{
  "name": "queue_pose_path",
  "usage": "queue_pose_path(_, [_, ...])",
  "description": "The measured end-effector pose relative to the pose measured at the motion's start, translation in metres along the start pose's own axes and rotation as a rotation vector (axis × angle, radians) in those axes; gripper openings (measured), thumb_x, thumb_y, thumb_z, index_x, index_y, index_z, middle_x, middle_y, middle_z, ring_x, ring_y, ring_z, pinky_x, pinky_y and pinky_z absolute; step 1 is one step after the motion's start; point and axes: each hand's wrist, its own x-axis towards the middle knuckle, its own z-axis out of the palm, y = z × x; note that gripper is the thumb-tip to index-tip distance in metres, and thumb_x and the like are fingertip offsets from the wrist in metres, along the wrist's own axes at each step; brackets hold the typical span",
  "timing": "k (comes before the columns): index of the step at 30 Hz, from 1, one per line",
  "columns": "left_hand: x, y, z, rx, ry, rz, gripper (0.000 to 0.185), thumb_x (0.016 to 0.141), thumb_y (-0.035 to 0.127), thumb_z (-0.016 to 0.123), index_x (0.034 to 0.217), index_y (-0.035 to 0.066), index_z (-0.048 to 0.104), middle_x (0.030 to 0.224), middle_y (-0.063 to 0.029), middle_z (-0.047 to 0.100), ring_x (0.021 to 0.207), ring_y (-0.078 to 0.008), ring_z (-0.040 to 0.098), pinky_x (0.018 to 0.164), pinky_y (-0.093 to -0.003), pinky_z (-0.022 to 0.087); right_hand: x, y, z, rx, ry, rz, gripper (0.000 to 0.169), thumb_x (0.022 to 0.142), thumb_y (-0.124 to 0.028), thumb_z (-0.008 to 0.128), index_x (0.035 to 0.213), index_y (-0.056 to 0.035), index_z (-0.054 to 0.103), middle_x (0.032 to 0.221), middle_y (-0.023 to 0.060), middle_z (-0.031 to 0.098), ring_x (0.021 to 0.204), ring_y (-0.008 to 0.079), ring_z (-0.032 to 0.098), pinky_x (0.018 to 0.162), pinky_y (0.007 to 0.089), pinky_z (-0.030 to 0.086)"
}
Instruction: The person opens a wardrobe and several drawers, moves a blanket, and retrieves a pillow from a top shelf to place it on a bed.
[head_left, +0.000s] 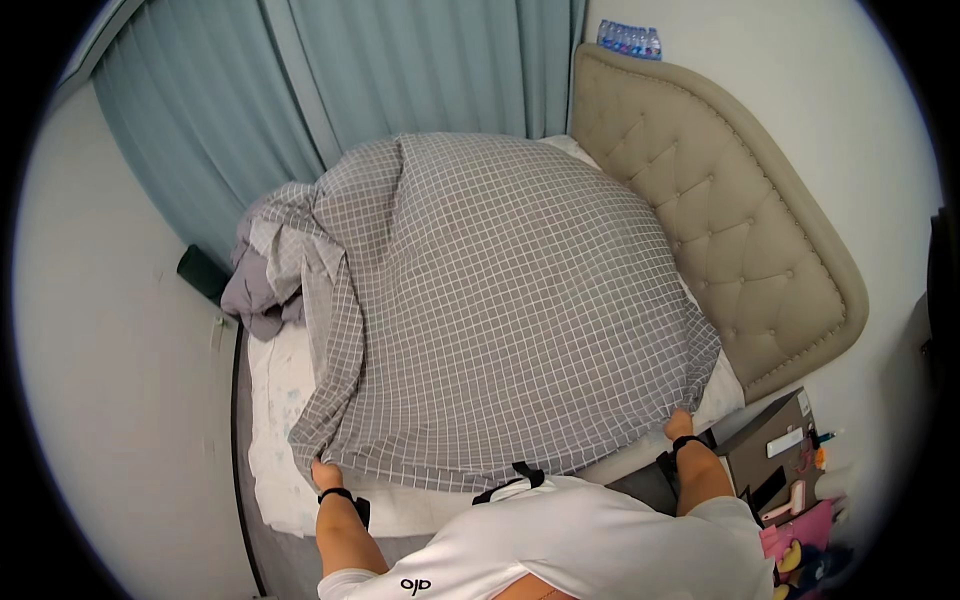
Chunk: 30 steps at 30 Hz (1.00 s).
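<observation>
A grey duvet cover with a white grid pattern (510, 300) billows across most of the bed in front of me. My left hand (327, 475) grips its near left corner. At the near right, by the headboard end, my right hand (679, 425) is closed on the cover's other corner. Fabric hides some of the fingers on both hands. Towards the far left, the cover is folded and bunched over a plain purplish-grey quilt (259, 296). A white patterned mattress cover (281, 420) shows along the left and near sides.
A tufted beige headboard (720, 217) bounds the bed's right side. Blue-green curtains (420, 67) hang behind it. A pack of water bottles (630, 40) stands beyond the headboard. The bedside table (750, 457) at right holds several small items. A dark green bin (202, 271) is at far left.
</observation>
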Motion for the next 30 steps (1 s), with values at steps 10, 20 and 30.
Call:
queue_pose_path(10, [-0.081,-0.088,0.065,0.364,-0.322,-0.138,0.031,0.067,0.013,0.056,0.089,-0.009,0.058,0.092,-0.0277,0.06,0.089,-0.0433,0.058,0.077,-0.0462,0.047,-0.003,-0.032,0.03,0.008,-0.602,-0.148,0.038,0.076,-0.03,0.061,0.098,0.0015,0.063,0.1,0.0212,0.061,0.088,0.0335,0.06,0.078,0.0413,0.048])
queue_pose_path(20, [-0.329,-0.034,0.082,-0.081,-1.462,-0.317,0.083,0.056,0.054,0.078,0.118,0.004,0.054,0.114,-0.0166,0.056,0.101,-0.0261,0.054,0.086,-0.0333,0.044,-0.101,-0.162,0.065,-0.153,-1.309,-0.953,0.048,0.07,-0.038,0.07,0.105,-0.0055,0.063,0.101,0.0121,0.064,0.092,0.0264,0.059,0.077,0.036,0.047])
queue_pose_path(30, [-0.426,-0.068,-0.005,-0.517,-1.614,-0.609,0.025,0.073,0.023,0.073,0.091,0.006,0.064,0.081,-0.0002,0.063,0.077,-0.011,0.057,0.067,-0.0257,0.047,-0.131,-0.217,0.111,-0.72,-1.806,-0.82,0.032,0.069,-0.017,0.073,0.096,-0.0038,0.064,0.081,0.007,0.064,0.069,0.0162,0.061,0.062,0.0289,0.051])
